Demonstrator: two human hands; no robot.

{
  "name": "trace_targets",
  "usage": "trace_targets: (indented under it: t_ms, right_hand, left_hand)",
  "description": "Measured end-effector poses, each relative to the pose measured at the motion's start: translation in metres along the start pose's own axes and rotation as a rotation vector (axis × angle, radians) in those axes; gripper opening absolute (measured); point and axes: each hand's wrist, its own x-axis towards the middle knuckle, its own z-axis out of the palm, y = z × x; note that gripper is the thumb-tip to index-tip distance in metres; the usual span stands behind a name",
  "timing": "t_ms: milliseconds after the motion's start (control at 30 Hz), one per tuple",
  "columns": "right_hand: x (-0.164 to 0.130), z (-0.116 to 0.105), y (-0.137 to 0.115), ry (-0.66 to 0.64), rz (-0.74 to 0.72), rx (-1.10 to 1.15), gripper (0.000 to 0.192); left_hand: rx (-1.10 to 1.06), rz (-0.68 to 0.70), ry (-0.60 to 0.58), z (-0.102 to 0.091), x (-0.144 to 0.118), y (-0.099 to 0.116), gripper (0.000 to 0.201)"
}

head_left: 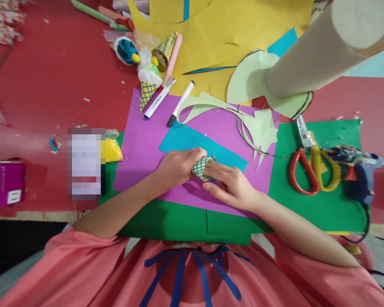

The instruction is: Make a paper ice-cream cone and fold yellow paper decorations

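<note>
Between my hands is a small pale paper cone (201, 167) with blue crisscross lines. My left hand (183, 166) is closed round its left side, with thumb and fingers pressed together. From the right, my right hand (232, 183) reaches to the cone's open end, its fingers curled at the rim and its thumb a little below. Whether some fingertips are inside the cone I cannot tell. Under the hands lie a blue paper strip (176, 140) and a purple sheet (141, 145).
Large scissors (304, 170) and a glue gun (361, 170) lie at right. A tall paper roll (307, 55) stands behind them. Markers (160, 99), pale green scraps (262, 128) and a finished ice-cream cone (149, 91) lie beyond the hands. A phone (85, 164) is at left.
</note>
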Motion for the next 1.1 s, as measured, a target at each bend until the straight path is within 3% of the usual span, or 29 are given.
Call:
trace_targets:
  t_ms: [167,300,400,533,733,1100]
  right_hand:
    - [-0.001,0.000,-0.003,-0.039,0.006,-0.115,0.033]
    - [-0.004,-0.005,-0.006,0.082,-0.090,-0.224,0.034]
    - [-0.006,-0.008,-0.008,0.207,-0.189,-0.282,0.035]
    - [-0.004,-0.006,-0.009,0.178,-0.228,-0.357,0.032]
    - [0.000,0.002,-0.019,0.120,-0.153,-0.438,0.030]
    - [0.005,0.003,-0.022,-0.022,0.119,-0.320,0.040]
  left_hand:
    - [-0.066,-0.072,-0.031,0.002,-0.002,-0.001,0.015]
    - [-0.186,-0.243,-0.051,0.001,-0.001,-0.002,0.018]
    - [-0.290,-0.237,-0.022,-0.002,0.002,-0.001,0.015]
    - [-0.303,-0.218,-0.071,-0.005,0.005,0.002,0.015]
    - [-0.155,-0.264,-0.130,0.003,0.002,-0.002,0.021]
    - [-0.118,-0.111,-0.073,0.009,-0.003,-0.009,0.017]
